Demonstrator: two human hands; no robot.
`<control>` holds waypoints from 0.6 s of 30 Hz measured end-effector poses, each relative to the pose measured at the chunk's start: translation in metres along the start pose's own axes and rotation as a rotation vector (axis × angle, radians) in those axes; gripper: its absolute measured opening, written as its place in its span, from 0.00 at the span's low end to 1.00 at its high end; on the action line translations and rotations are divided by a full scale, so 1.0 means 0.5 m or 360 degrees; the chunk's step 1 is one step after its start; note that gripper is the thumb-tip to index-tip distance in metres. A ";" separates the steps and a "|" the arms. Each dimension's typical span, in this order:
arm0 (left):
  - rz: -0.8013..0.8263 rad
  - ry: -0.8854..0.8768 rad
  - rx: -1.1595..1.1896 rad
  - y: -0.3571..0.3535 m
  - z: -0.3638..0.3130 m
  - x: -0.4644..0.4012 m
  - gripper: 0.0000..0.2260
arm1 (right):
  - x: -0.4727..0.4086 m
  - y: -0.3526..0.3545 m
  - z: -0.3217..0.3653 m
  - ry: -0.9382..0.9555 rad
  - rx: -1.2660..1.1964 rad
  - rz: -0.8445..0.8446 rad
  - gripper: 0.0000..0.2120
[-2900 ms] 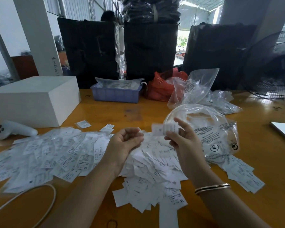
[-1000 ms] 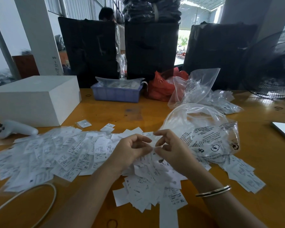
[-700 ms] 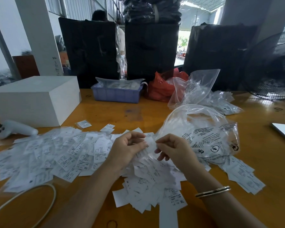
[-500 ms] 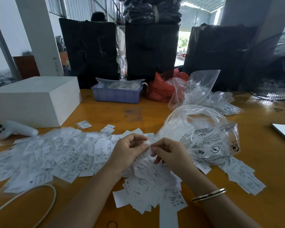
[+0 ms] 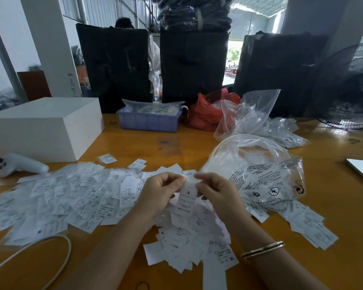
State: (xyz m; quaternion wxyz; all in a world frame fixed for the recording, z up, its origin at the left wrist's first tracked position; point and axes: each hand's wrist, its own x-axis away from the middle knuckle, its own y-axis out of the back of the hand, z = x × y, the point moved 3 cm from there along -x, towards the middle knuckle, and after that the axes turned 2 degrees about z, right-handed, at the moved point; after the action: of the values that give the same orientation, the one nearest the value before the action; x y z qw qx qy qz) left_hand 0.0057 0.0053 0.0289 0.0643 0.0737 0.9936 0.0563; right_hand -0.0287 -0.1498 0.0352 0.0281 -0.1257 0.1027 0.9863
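Near centre, over the table (image 5: pixel 333 185): label (image 5: pixel 187 195), marked S, pinched near its top by left hand (image 5: pixel 161 193) and right hand (image 5: pixel 216 193), both grasping it, just above the loose pile (image 5: pixel 189 233). Left: wide spread (image 5: pixel 61 197) of labels. Right: clear bag (image 5: pixel 260 181). Progress, judged: early, with one label in hand and most of the pile left to sort.

A small white paper label (image 5: pixel 187 194) printed with a black S hangs upright just below the middle of the frame, pinched at its top edge. Beneath it, a loose heap (image 5: pixel 187 235) of similar printed slips spreads across the lower centre.
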 end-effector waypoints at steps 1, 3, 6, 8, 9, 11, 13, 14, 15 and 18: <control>-0.0032 -0.0002 0.0035 -0.001 0.003 0.000 0.04 | 0.001 -0.004 -0.004 -0.0059 -0.0061 0.0038 0.12; -0.0080 0.0021 0.0135 -0.001 0.005 0.000 0.04 | 0.001 -0.014 -0.010 -0.0172 -0.0061 0.0114 0.16; -0.0124 0.0027 0.0161 -0.002 0.007 0.000 0.04 | -0.004 -0.017 -0.012 -0.0211 0.0003 0.0129 0.14; -0.0165 0.0020 0.0175 -0.003 0.008 0.000 0.04 | -0.007 -0.014 -0.009 -0.0193 0.0048 0.0143 0.13; -0.0201 0.0015 0.0195 -0.002 0.007 0.001 0.03 | -0.007 -0.013 -0.009 -0.0177 0.0083 0.0154 0.14; -0.0300 -0.0005 0.0273 0.007 0.001 0.000 0.02 | -0.007 -0.007 -0.008 -0.0143 0.0162 0.0146 0.15; -0.0258 -0.0021 0.0293 0.019 -0.004 -0.004 0.05 | -0.006 -0.001 -0.008 -0.0121 0.0170 0.0114 0.17; -0.0159 -0.0008 0.0226 0.021 -0.006 -0.004 0.07 | -0.007 0.001 -0.008 -0.0113 0.0152 0.0105 0.17; -0.0041 0.0020 0.0121 0.018 -0.008 -0.003 0.09 | -0.007 0.003 -0.007 -0.0105 0.0130 0.0103 0.18; 0.0096 0.0070 -0.0108 0.005 -0.003 -0.001 0.06 | -0.005 0.001 -0.004 -0.0057 0.0165 0.0111 0.20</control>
State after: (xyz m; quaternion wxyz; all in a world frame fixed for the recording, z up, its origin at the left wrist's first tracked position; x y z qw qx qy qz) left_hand 0.0063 0.0074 0.0309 0.0431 0.1002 0.9896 0.0935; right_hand -0.0260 -0.1508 0.0339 0.0020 -0.1029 0.1576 0.9821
